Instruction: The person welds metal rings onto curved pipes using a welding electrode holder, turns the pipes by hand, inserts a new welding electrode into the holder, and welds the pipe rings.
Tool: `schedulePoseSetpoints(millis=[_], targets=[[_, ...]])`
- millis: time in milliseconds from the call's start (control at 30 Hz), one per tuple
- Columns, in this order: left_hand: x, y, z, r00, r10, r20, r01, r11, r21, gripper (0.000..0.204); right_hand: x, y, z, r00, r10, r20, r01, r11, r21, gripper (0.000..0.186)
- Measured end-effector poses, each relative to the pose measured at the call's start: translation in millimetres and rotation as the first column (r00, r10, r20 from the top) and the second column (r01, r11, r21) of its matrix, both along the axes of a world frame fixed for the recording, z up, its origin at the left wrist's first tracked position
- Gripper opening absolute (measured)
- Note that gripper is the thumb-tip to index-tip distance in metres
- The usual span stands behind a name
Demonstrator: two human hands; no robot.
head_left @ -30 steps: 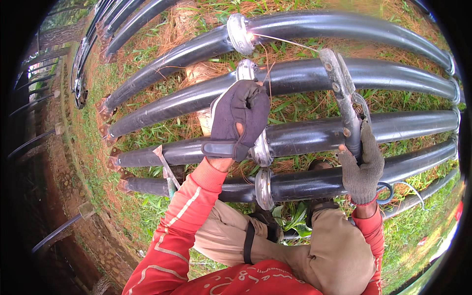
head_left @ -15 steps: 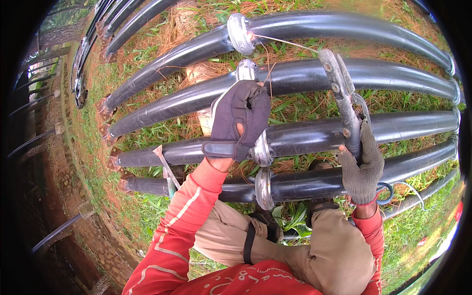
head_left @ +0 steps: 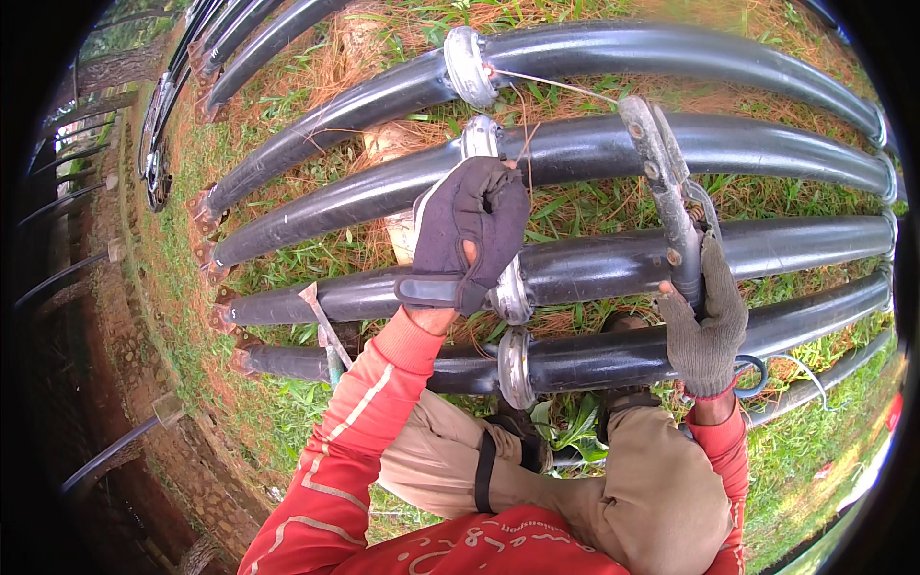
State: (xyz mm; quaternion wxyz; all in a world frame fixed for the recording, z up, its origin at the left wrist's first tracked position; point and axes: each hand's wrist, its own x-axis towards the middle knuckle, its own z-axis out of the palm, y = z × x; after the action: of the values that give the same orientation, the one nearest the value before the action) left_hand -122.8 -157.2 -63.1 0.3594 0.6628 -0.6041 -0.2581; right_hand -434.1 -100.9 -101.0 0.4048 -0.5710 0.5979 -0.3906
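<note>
My right hand [head_left: 707, 331], in a grey knit glove, is wrapped round the handle of a worn welding electrode holder [head_left: 661, 182]. A thin welding electrode [head_left: 561, 84] runs left from its jaws. The electrode's tip meets the silver weld collar [head_left: 467, 65] on the farthest of the nearby black steel pipes [head_left: 613, 50], where a small red glow shows. My left hand [head_left: 470, 230], in a dark fingerless glove, is closed in a fist above the middle pipes. What it holds, if anything, is hidden. A chipping hammer [head_left: 324, 324] with a pointed metal head lies beside my left forearm.
Several curved black pipes lie side by side over grass and pine needles, with rusty end plates [head_left: 222, 311] at left. A wooden support [head_left: 388, 149] passes beneath them. More pipes [head_left: 273, 48] and cables [head_left: 153, 158] are at upper left. A blue ring [head_left: 750, 376] sits near my right wrist.
The electrode holder has shifted very slightly left. The glow at the electrode's tip has turned from bright orange to a duller red. My left hand has barely moved.
</note>
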Motion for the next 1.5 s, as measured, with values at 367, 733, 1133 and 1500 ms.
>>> schedulePoseSetpoints(millis=[367,733,1133,1500], targets=[[2.8,4.5,0.5,0.997,-0.009,-0.076,0.013,0.998,0.054,0.011,4.3,-9.1,6.6,1.000,0.013,0.001,-0.013,1.000,0.002,0.067],[43.8,-44.2,69.2,0.928,0.312,-0.205,-0.336,0.937,-0.094,0.030,-19.7,-9.3,32.0,0.964,-0.213,0.159,0.195,0.973,0.122,0.073],[229.2,-172.9,-45.8,0.747,0.466,0.474,-0.420,0.884,-0.207,0.042,-19.0,-2.6,42.2,0.950,-0.201,0.240,0.158,0.970,0.186,0.074],[259.1,-180.8,-78.1,0.679,0.400,0.616,-0.485,0.874,-0.032,0.041,-40.1,2.0,33.4,0.978,-0.173,0.117,0.158,0.979,0.126,0.072]])
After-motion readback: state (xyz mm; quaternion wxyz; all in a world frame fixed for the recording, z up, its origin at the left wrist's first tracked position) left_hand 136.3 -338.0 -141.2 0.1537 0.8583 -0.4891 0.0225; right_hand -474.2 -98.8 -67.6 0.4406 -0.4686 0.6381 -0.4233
